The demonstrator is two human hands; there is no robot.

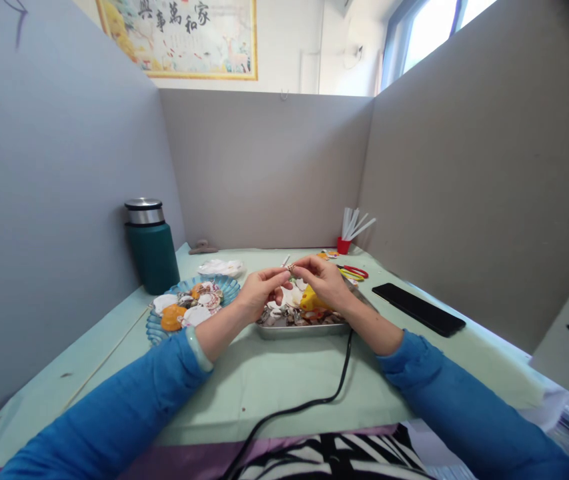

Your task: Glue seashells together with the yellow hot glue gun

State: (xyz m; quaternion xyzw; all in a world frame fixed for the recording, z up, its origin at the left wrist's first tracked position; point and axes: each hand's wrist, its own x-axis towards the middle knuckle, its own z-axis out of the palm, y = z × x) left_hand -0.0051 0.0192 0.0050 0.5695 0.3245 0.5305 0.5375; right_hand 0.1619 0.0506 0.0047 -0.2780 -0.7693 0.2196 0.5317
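Note:
Above a metal tray (304, 331), my left hand (259, 291) and my right hand (325, 280) meet fingertip to fingertip. Both pinch a small speckled shell (291, 267), mostly covered by the fingers. Under them the tray holds many shells and shell pieces (284, 315). A yellow glue gun (313, 300) lies in the tray, partly behind my right hand. From the tray's front right a black cord (309, 404) runs down to the table's near edge. Left of my left hand, a blue scalloped dish (152, 328) holds white, orange and patterned shells (197, 303).
A green flask (151, 253) stands at the left wall. Behind the dish is a white bowl-like container (221, 268). Toward the right are red-and-yellow-handled pliers or scissors (354, 272), a black phone (418, 309) and a red cup (343, 246) of white sticks (351, 223). Grey panels (269, 167) enclose the table.

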